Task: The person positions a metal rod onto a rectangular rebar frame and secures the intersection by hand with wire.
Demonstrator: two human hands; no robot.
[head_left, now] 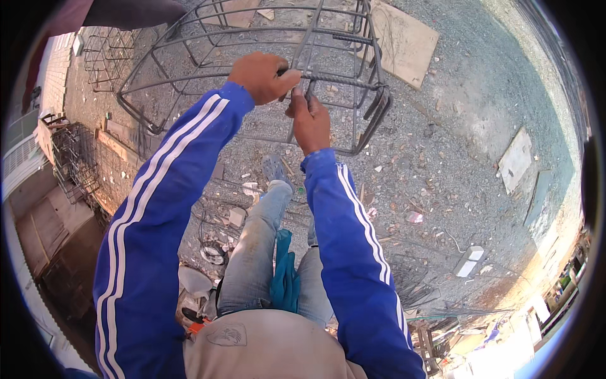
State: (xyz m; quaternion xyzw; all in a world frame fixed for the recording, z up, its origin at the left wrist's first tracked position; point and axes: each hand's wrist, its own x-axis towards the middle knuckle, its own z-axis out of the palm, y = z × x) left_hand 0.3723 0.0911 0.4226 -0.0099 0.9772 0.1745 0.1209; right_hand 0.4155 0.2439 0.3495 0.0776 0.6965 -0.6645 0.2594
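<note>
A cage of bent steel rebar (353, 81) stands before me, its long bars tied to rectangular stirrups. My left hand (257, 77) is closed in a pinch where a lengthwise bar meets a crossing one. Just below and to the right, my right hand (310, 125) is closed too, thumb pointing up at the same joint. A short dark piece shows above the right thumb; whether it is tie wire, a tool or part of the cage is unclear. Fingers hide what either hand pinches. Both arms wear blue sleeves with white stripes.
Gravel with scattered rubble lies underfoot. A plywood sheet (407, 44) is beyond the cage, and a flat board (516, 161) lies at right. More wire-like cages (110, 54) stand at far left. A white-and-grey block (469, 261) sits at lower right. Dark cloth (126, 14) hangs at upper left.
</note>
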